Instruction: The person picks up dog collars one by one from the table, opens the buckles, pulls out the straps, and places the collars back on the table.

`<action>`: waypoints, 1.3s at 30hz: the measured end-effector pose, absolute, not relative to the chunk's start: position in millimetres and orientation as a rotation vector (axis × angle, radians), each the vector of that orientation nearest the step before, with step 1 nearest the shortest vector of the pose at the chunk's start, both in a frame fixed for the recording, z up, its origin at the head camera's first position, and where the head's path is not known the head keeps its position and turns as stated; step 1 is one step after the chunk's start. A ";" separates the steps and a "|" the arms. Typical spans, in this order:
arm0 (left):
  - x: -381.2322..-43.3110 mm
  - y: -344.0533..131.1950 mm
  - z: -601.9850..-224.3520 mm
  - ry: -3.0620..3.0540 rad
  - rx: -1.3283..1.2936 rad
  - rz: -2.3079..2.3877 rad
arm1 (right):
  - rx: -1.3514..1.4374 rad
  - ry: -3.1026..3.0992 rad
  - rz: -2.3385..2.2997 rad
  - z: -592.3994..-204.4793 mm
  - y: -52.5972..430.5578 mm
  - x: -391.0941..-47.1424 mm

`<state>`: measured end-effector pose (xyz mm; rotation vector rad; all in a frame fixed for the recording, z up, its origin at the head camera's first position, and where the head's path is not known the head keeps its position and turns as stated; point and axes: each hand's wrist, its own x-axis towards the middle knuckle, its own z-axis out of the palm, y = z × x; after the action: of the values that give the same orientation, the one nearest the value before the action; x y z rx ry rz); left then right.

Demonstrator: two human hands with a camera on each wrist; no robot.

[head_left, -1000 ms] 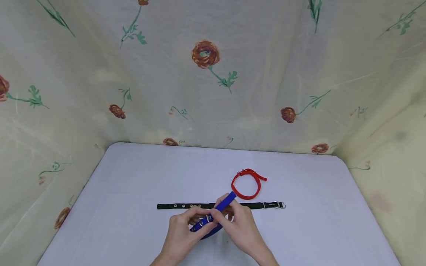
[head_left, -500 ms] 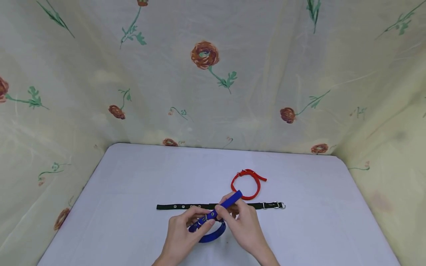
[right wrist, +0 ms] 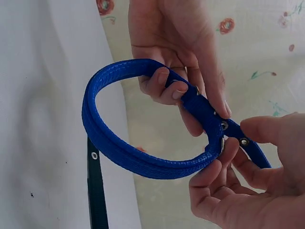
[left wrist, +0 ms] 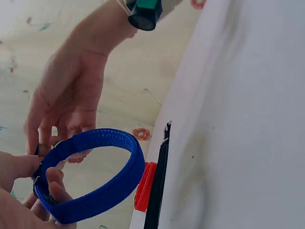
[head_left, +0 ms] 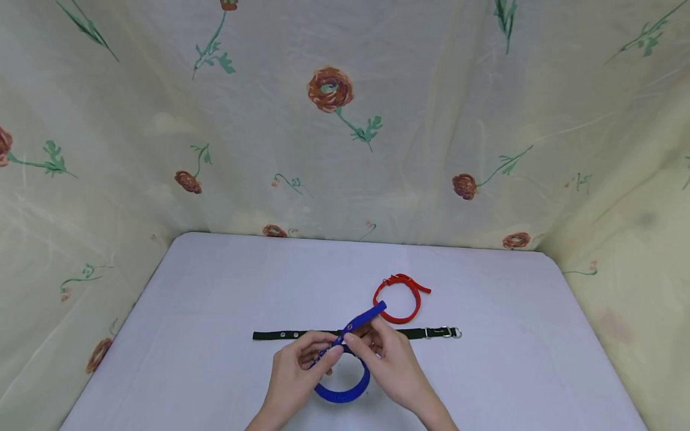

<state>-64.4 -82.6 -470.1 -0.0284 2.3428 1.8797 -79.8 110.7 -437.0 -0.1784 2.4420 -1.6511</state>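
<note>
Floral cloth (head_left: 399, 137), white table (head_left: 215, 287), looped blue collar (head_left: 343, 397) held above it.
Left hand (head_left: 293, 371): fingers and thumb clamped on the collar band. Right hand (head_left: 390, 368): thumb and fingers pinching its loose end. Black strap (head_left: 414, 333): flat on the table, partly behind the hands. Red collar (head_left: 400, 320): ringed, just beyond the strap. Metal eyelets (right wrist: 244, 141): on the blue loose end.

The blue collar (right wrist: 143, 167) looks glossy and grainy, its eyelets (right wrist: 244, 141) metal.

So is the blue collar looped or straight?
Looped: the blue collar forms a ring in all three views. Whether it is buckled, I cannot tell.
</note>
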 end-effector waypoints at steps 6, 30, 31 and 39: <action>-67.2 -82.4 -470.4 2.138 -0.197 1.929 | -0.294 2.453 -1.583 -440.3 108.9 -79.9; -68.3 -87.1 -476.0 1.928 -0.235 1.973 | -0.400 2.529 -1.459 -448.3 106.1 -78.0; -68.4 -87.2 -476.1 1.931 -0.237 1.971 | -0.400 2.527 -1.459 -448.5 106.2 -78.1; -67.6 -86.4 -475.9 1.934 -0.241 1.971 | -0.327 2.528 -1.478 -447.2 108.4 -78.4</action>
<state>-67.6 -86.4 -475.9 -0.2410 1.9338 1.9705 -78.4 108.4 -447.2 -0.3266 2.5275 -1.4784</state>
